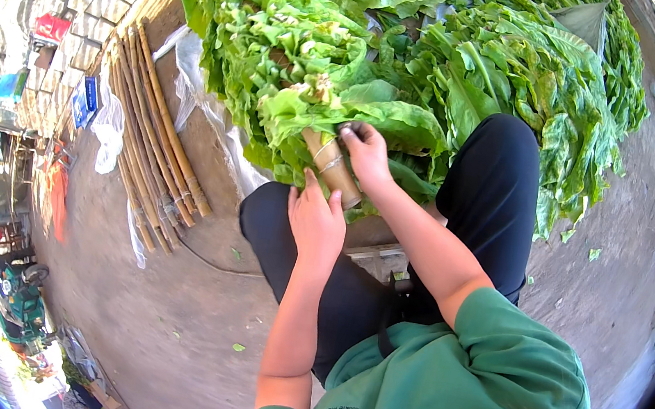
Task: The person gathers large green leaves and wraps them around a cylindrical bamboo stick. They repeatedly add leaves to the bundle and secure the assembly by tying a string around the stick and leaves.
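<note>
A bamboo pole [339, 180] sticks out of a thick row of big green leaves [283, 41] that look like tobacco. Thin string [327, 153] is wound around the pole near its bare end. My right hand [370, 159] is closed in a pinch beside the string and the nearest leaf stems; what sits between its fingertips is hidden. My left hand [317, 221] lies on the other side of the pole's end, fingers stretched out and thumb apart, close to the lower leaves. My bent knees are on both sides of the pole's end.
To the left, several bamboo poles [156, 136] lie side by side on the concrete floor [141, 304]. More loose leaves [517, 81] are heaped at the right. White plastic sheeting [211, 111] runs under the leaf row. A green vehicle [15, 300] stands at the far left.
</note>
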### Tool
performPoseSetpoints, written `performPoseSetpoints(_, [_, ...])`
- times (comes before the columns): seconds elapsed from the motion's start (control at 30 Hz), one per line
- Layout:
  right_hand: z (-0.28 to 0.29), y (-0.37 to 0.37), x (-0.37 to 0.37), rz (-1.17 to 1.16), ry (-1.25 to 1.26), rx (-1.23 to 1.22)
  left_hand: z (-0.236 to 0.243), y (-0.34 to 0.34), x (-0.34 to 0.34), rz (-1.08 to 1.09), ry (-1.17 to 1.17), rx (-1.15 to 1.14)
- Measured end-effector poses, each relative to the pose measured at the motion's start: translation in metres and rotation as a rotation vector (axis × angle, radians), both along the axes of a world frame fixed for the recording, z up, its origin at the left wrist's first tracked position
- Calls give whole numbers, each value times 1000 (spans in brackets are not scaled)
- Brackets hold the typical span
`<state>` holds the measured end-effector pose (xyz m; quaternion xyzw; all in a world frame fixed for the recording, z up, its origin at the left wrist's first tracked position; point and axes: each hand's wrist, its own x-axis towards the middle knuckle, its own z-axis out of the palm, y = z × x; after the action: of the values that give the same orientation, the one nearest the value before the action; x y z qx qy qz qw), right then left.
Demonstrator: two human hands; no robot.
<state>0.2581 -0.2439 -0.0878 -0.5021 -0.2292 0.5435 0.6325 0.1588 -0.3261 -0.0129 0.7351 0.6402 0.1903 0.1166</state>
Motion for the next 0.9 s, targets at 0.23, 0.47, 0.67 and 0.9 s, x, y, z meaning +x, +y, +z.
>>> performPoseSetpoints(0.23, [-2,9,20,156,-96,29,-57,27,1,314,-1210,-515])
performPoseSetpoints(0.47, [7,-3,14,97,-100,96,-57,55,6,352,-1268,-430])
performPoseSetpoints(0.67, [23,6,18,84,-288,13,-57,50,9,251,-1295,-450])
performPoseSetpoints(0.9, [22,-15,13,92,-220,58,-56,50,8,295,-1432,-447])
